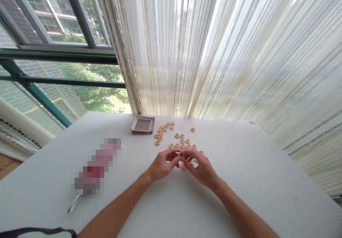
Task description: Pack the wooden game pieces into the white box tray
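Note:
Between my two hands is a round wooden Chinese chess piece [181,155] with a black character facing me. My left hand [165,164] pinches its left side, and my right hand [200,165] grips its right side. Just beyond my fingers lies a row of pieces with mostly red characters [188,146], and behind it a few pieces with black characters [182,140]. Some red-marked pieces [191,165] are partly hidden under and behind my right hand. To the left sits a loose group of pieces [161,129], several showing blank faces.
An open shallow box [142,124] stands at the white table's [128,202] far edge. One lone piece [192,129] lies far right of the group. A blurred pinkish object [97,166] is on the left, and dark-framed glasses [40,231] show at lower left. Curtains [171,52] hang behind.

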### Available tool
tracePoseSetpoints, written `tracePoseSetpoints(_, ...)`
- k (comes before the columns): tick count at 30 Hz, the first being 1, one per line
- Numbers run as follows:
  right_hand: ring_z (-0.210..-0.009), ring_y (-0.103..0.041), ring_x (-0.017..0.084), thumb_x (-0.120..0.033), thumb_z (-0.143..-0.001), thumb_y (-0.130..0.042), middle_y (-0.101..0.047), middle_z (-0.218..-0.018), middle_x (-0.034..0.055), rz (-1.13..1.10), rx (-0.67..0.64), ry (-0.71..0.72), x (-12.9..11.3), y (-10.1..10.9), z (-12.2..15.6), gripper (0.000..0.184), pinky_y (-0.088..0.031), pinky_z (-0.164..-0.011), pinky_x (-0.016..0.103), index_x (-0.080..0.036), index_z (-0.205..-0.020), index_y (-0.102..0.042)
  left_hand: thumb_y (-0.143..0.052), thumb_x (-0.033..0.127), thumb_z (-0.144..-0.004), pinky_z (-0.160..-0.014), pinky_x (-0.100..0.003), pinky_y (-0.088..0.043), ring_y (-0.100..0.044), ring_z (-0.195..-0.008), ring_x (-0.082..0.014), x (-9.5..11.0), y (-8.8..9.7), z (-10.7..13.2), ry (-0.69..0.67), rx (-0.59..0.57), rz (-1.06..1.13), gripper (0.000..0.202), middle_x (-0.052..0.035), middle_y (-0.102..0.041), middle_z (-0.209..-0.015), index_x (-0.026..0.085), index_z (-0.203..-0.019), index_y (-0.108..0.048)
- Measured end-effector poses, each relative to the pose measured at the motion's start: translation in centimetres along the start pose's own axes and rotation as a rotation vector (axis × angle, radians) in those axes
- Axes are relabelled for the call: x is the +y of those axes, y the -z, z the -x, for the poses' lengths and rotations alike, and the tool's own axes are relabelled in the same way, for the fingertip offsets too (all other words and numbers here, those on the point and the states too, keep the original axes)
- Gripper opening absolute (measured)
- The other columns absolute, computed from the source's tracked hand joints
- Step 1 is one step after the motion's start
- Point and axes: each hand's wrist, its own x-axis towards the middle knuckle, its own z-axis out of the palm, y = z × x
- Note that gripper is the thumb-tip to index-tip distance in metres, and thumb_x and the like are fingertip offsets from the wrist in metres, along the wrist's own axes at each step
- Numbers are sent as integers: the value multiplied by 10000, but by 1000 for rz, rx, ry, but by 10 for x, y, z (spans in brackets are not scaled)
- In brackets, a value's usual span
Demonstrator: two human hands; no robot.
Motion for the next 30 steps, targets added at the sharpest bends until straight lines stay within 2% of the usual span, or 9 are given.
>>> tracePoseSetpoints(12, -753, -654, 165, -208, -928, -587, -685, -883, 35, -28, -27, 3, -3, -7, 3, 139, -571, -712, 304, -244, -1060, -616, -661, 454, -869, -615, -244, -495, -603, -642, -136, 0, 0, 1, 12, 43, -171, 343, -56, -714, -794, 135, -984, -714)
tracePoseSetpoints(18, -746, -651, 160, -197, -923, -591, -687, -887, 33, -22, -26, 7, -4, -6, 2, 158, -568, -711, 296, -245, -1071, -615, -641, 442, -885, -561, -218, -422, -522, -572, -112, 1, -2, 2, -3, 75, -243, 324, -2, -629, -647, 140, -983, -704)
tracePoseSetpoints(30, -746, -651, 160, -180, -919, -582, -685, -885, 32, -28, -28, 6, -4, -6, 2, 151, -571, -704, 294, -244, -1052, -613, -600, 443, -914, -604, -226, -453, -586, -608, -130, 3, -2, 1, -4, 64, -248, 314, -8, -656, -662, 146, -968, -687)
